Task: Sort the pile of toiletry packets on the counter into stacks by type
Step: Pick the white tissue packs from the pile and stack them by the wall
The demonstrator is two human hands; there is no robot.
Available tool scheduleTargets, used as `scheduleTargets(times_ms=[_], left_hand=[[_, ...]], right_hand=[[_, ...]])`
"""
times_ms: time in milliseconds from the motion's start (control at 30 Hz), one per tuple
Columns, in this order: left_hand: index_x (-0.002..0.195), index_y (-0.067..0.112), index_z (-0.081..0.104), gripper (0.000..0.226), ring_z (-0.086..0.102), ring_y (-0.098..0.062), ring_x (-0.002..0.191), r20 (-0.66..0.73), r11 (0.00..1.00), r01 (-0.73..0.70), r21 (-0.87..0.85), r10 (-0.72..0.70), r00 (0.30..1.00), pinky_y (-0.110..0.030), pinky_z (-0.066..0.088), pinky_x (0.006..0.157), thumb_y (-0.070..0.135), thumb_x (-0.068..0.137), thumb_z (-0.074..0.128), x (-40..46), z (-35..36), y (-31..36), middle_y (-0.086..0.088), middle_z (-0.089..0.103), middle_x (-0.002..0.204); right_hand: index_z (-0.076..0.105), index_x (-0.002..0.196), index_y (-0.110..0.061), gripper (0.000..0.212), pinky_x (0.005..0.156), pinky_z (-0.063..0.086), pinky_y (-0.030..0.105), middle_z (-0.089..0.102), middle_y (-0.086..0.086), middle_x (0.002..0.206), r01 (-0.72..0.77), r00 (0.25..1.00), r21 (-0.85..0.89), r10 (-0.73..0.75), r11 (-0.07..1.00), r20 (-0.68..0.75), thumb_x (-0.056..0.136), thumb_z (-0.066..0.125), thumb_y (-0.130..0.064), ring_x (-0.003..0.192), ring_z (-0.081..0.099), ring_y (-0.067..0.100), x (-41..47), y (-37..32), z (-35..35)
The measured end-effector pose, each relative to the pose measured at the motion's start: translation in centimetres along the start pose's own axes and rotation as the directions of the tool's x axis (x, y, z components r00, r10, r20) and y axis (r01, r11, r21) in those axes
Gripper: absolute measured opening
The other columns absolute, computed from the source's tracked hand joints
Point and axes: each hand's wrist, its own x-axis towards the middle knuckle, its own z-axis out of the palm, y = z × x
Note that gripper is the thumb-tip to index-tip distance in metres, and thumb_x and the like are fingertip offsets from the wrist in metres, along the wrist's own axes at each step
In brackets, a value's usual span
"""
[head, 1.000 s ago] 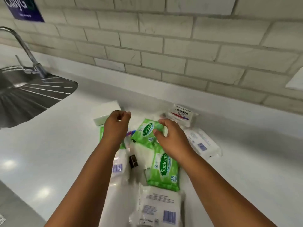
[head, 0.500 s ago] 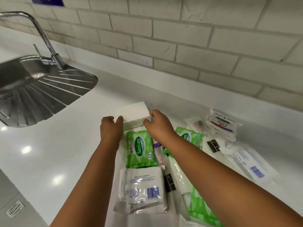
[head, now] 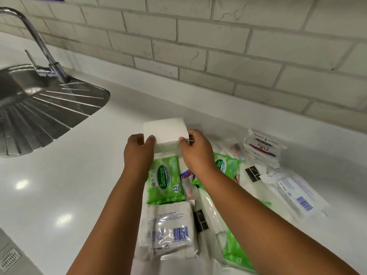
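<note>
Both hands on a plain white packet [head: 165,133] at the far edge of the pile: left hand [head: 138,153] pinching its left near corner, thumb on top; right hand [head: 195,151] pinching the right near corner, fingers curled over the edge. Each grip narrow and closed on that packet. Cannot tell whether the packet is lifted or resting on the bench [head: 69,175].

Just nearer than the packet, between the two forearms, a green Sanicare wipes packet [head: 165,181], label up. Below it, a white packet with a blue barcode [head: 171,231], lying flat. Partly under the right wrist, a second green wipes packet [head: 227,165]; a third green packet [head: 235,249] lower down, mostly hidden by the right forearm. To the right, a white Dove packet [head: 262,147] near the wall, and a clear-wrapped packet with a barcode [head: 296,193] nearer the camera. Small slim sachets among them, too jumbled to tell apart.

Far left, well apart from the pile, a steel sink drainer [head: 45,110] with a tap [head: 39,42]. Behind, a pale tiled wall [head: 238,46].
</note>
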Motion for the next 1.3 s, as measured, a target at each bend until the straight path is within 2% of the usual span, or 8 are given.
scheduleTargets(times_ms=[100,267,367,600,767,1000,1133,1300], left_hand=[[0.121,0.015,0.055,0.037,0.056,-0.022,0.105,0.049,0.998,-0.069,-0.015,0.069,0.996,-0.032,0.045,0.085,0.035,0.091,0.059,-2.9,1.5,1.7,-0.002,0.058,0.117],[0.115,0.016,0.054,0.030,0.056,-0.009,0.080,0.203,0.987,-0.141,-0.073,0.153,0.967,-0.017,0.043,0.057,0.033,0.091,0.060,-9.1,5.7,4.4,0.001,0.057,0.112],[0.113,0.019,0.056,0.028,0.059,-0.014,0.093,0.287,0.979,-0.180,-0.092,0.199,0.937,-0.025,0.044,0.074,0.034,0.090,0.061,-12.6,8.5,5.4,0.001,0.059,0.112],[0.112,0.016,0.060,0.026,0.061,-0.025,0.096,0.533,0.973,-0.182,-0.144,0.231,0.814,-0.032,0.053,0.074,0.030,0.090,0.062,-23.6,17.1,7.7,0.000,0.058,0.098],[0.114,0.018,0.059,0.028,0.059,-0.028,0.110,0.677,0.975,-0.177,-0.137,0.223,0.702,-0.048,0.048,0.096,0.031,0.090,0.062,-33.3,24.1,8.6,0.000,0.061,0.105],[0.120,0.021,0.057,0.032,0.056,-0.019,0.111,0.780,0.984,-0.129,-0.121,0.175,0.601,-0.039,0.047,0.100,0.032,0.091,0.061,-45.6,34.0,8.8,0.002,0.059,0.118],[0.122,0.021,0.054,0.034,0.057,-0.017,0.101,0.818,0.992,-0.048,-0.117,0.123,0.561,-0.041,0.049,0.098,0.031,0.091,0.062,-50.7,39.5,9.5,0.006,0.058,0.109],[0.120,0.018,0.053,0.032,0.056,-0.015,0.089,0.868,0.991,0.026,-0.130,0.101,0.486,-0.035,0.053,0.092,0.027,0.091,0.063,-55.0,45.4,10.8,0.000,0.057,0.106]], right_hand=[[0.061,0.115,-0.018,0.024,0.085,0.049,0.029,0.066,-0.001,0.109,-0.008,0.989,0.083,0.021,0.997,-0.148,0.092,0.057,-0.024,0.098,0.061,0.016,-1.7,0.5,-3.0],[0.059,0.113,-0.020,0.023,0.089,0.051,0.035,0.065,-0.003,0.107,-0.012,0.933,0.116,0.053,0.993,-0.357,0.091,0.060,-0.026,0.098,0.062,0.016,-4.5,2.2,-10.2],[0.059,0.105,-0.024,0.014,0.087,0.052,0.034,0.066,-0.005,0.103,-0.005,0.895,0.120,0.058,0.993,-0.442,0.091,0.060,-0.024,0.095,0.062,0.015,-6.6,3.0,-15.0],[0.053,0.097,-0.035,0.015,0.076,0.046,0.016,0.060,-0.019,0.093,-0.016,0.771,0.171,0.121,0.985,-0.626,0.092,0.060,-0.023,0.091,0.060,0.005,-13.3,6.8,-28.0],[0.055,0.095,-0.037,0.015,0.082,0.052,0.027,0.063,-0.015,0.096,-0.040,0.660,0.210,0.183,0.977,-0.728,0.092,0.060,-0.024,0.092,0.062,0.007,-18.6,10.8,-38.1],[0.052,0.093,-0.043,0.020,0.078,0.047,0.019,0.060,-0.017,0.095,-0.071,0.561,0.199,0.204,0.977,-0.802,0.092,0.061,-0.025,0.092,0.059,0.005,-25.1,16.5,-51.1],[0.053,0.111,-0.031,0.021,0.075,0.041,0.010,0.057,-0.017,0.099,-0.092,0.529,0.188,0.208,0.978,-0.823,0.092,0.060,-0.025,0.096,0.058,0.005,-27.0,19.3,-57.0],[0.052,0.120,-0.030,0.028,0.083,0.043,0.018,0.055,-0.023,0.102,-0.090,0.497,0.149,0.174,0.985,-0.850,0.093,0.059,-0.024,0.099,0.056,0.001,-27.4,21.4,-62.9]])
